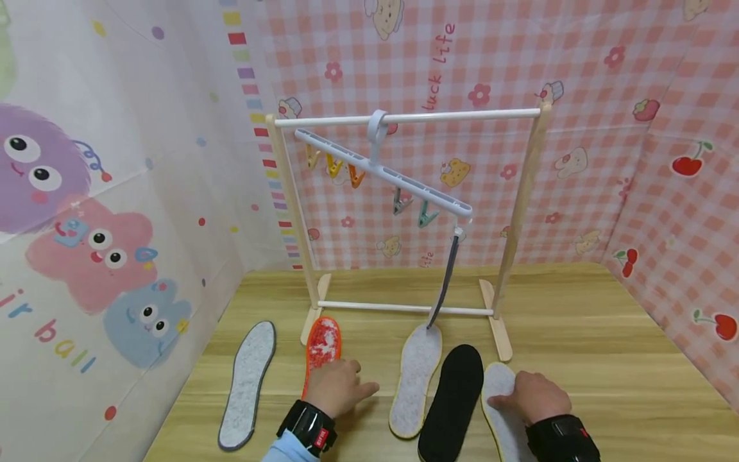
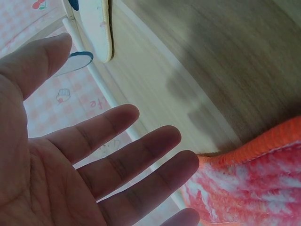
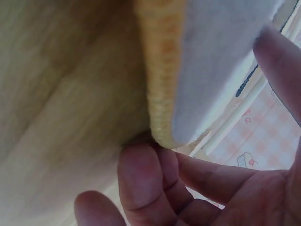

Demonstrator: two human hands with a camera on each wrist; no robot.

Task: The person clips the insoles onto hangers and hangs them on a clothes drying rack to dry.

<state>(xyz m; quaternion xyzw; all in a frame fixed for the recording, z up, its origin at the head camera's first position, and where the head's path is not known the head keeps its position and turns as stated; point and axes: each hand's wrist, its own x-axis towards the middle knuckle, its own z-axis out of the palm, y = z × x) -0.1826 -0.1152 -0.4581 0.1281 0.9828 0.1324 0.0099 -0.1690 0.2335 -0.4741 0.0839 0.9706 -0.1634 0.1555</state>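
Observation:
My right hand (image 1: 537, 398) grips the right edge of a pale grey insole with a yellow rim (image 1: 499, 380), thumb over its top. In the right wrist view, fingertips (image 3: 139, 176) meet the insole's yellow rim (image 3: 162, 94); part of the grip is hidden. Fingers spread, my left hand (image 1: 335, 388) hovers about a red-and-white insole with an orange rim (image 1: 323, 340), covering its lower part. The left wrist view shows the left palm (image 2: 47, 188) holding nothing, the fluffy red insole (image 2: 254, 188) beyond the fingertips. Whether they touch cannot be told.
A wooden rack (image 1: 522, 192) carries a white hanger (image 1: 346, 154) with several coloured clips; a dark-edged insole (image 1: 447, 276) hangs at its near end. On the table (image 1: 606, 346) lie a grey insole (image 1: 248, 385), another yellow-rimmed insole (image 1: 416, 375) and a black insole (image 1: 453, 401).

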